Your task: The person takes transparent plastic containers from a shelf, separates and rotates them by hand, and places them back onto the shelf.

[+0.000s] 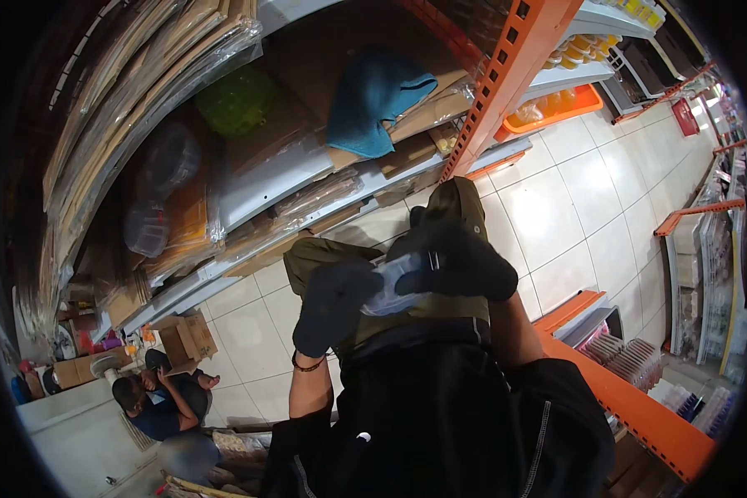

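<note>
A crumpled-looking clear plastic piece [386,289], perhaps a small bag or wrapper, lies between my two hands above my lap. My left hand [338,304], in a black glove, has its fingers closed on the left edge of the plastic. From the other side, my right hand [459,264], also black-gloved, grips it with thumb and fingers. A small pale, shiny detail shows by the right fingers, too small to name. Whether anything is inside the plastic cannot be made out.
Ahead, a shelf [278,187] bears a blue cloth [369,104], a green bag [236,100] and plastic-wrapped cardboard [141,91]. An orange upright [506,79] stands front right. An orange rack beam [631,415] runs close on my right. Another person [162,402] sits at lower left near a cardboard box [187,340].
</note>
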A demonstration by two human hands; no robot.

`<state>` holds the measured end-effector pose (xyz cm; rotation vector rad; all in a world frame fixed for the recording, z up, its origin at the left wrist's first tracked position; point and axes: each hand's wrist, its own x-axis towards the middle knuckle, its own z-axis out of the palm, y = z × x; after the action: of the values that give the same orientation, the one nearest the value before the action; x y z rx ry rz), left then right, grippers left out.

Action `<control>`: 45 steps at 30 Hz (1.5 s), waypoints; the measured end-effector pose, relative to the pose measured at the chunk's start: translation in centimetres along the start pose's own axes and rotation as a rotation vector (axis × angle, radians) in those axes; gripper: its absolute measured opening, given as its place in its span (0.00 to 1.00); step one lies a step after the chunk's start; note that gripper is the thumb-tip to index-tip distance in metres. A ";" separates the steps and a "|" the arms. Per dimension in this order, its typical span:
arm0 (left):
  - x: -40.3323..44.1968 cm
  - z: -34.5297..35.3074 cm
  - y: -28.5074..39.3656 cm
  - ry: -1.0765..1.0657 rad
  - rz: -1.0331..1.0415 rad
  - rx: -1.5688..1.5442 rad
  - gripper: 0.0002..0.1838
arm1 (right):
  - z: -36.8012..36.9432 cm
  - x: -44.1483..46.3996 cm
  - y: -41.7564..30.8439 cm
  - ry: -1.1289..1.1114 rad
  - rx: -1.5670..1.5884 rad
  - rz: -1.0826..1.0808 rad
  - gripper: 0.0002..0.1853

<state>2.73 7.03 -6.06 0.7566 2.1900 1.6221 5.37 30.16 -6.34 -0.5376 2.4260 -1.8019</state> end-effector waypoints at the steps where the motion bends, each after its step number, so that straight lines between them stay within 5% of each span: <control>1: -0.6 0.2 -0.6 0.135 -0.010 -0.131 0.07 | -0.3 -0.2 0.4 0.057 0.151 0.027 0.11; 3: -1.3 0.7 -1.2 0.398 -0.029 -0.393 0.07 | -0.4 -0.5 1.0 0.119 0.313 0.071 0.10; 5: -0.7 0.6 -0.8 0.174 -0.078 -0.167 0.08 | -0.7 -0.8 1.3 0.129 0.332 0.104 0.09; 7: 0.1 0.5 0.4 -0.052 -0.120 0.063 0.08 | 0.4 -0.4 0.9 0.178 0.060 -0.027 0.07; 9: 0.2 1.9 0.7 0.060 -0.075 0.255 0.07 | 1.1 -0.1 2.4 0.179 -0.328 -0.237 0.07; 11: -1.0 2.1 -1.1 0.126 0.029 0.271 0.07 | 0.3 0.0 1.1 0.161 -0.135 -0.179 0.06; 13: -2.6 2.6 -4.0 0.464 0.015 -0.090 0.07 | -0.8 -0.2 -0.2 0.183 0.076 -0.092 0.06; 15: -2.4 2.0 -4.7 0.498 0.122 -0.055 0.06 | -0.9 -0.4 0.9 0.216 0.306 -0.189 0.06; 19: -0.4 1.4 -4.0 0.078 -0.165 0.169 0.06 | -0.3 -1.2 -0.5 0.230 -0.537 -0.265 0.09; 20: -0.4 1.7 -6.4 0.095 0.128 0.633 0.07 | -0.2 -1.5 -1.0 0.255 -0.491 -0.269 0.09; 23: -0.5 2.9 -3.1 0.310 0.051 0.311 0.10 | -0.1 -1.3 -0.7 0.292 -0.399 -0.225 0.09; 24: -0.4 2.7 -4.3 0.381 0.126 0.379 0.11 | 0.2 -1.1 1.4 0.419 -0.485 -0.429 0.09; 26: -0.4 2.4 -6.7 0.541 0.260 0.529 0.13 | -0.1 -1.3 1.4 0.477 -0.593 -0.497 0.09; 27: -0.1 2.3 -6.2 0.459 0.193 0.401 0.12 | -0.4 -1.3 1.2 0.506 -0.646 -0.531 0.08; 28: 0.1 2.3 -5.6 0.389 0.117 0.277 0.11 | -0.5 -1.4 0.5 0.266 -0.513 -0.218 0.08; 29: 0.4 2.4 -5.0 0.299 0.082 0.241 0.10 | -0.5 -1.5 0.3 0.241 -0.580 -0.220 0.08; 30: -0.7 1.7 -7.7 0.122 0.024 0.545 0.15 | -0.1 -1.6 0.1 0.214 -0.644 -0.222 0.08; 33: -0.9 3.6 -8.0 0.377 -0.022 0.185 0.12 | 0.3 -1.4 0.4 0.389 -0.545 -0.301 0.15; 37: -0.2 2.8 -6.5 0.632 0.462 0.905 0.20 | 0.0 -0.7 0.5 0.547 -0.251 -0.342 0.16; 42: -0.7 2.0 -6.9 0.275 -0.175 0.308 0.16 | 0.7 -1.1 0.7 0.313 -0.560 -0.205 0.16; 43: -0.8 2.6 -8.1 0.332 -0.017 0.347 0.16 | 1.1 -1.0 0.8 0.275 -0.592 -0.205 0.15; 45: -1.5 2.9 -7.7 0.430 -0.110 0.114 0.18 | 1.4 -1.0 1.1 0.286 -0.582 -0.217 0.15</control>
<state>3.77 6.79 -14.33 0.3254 2.5822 1.7416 6.42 29.49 -7.90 -0.6350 3.2213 -1.2763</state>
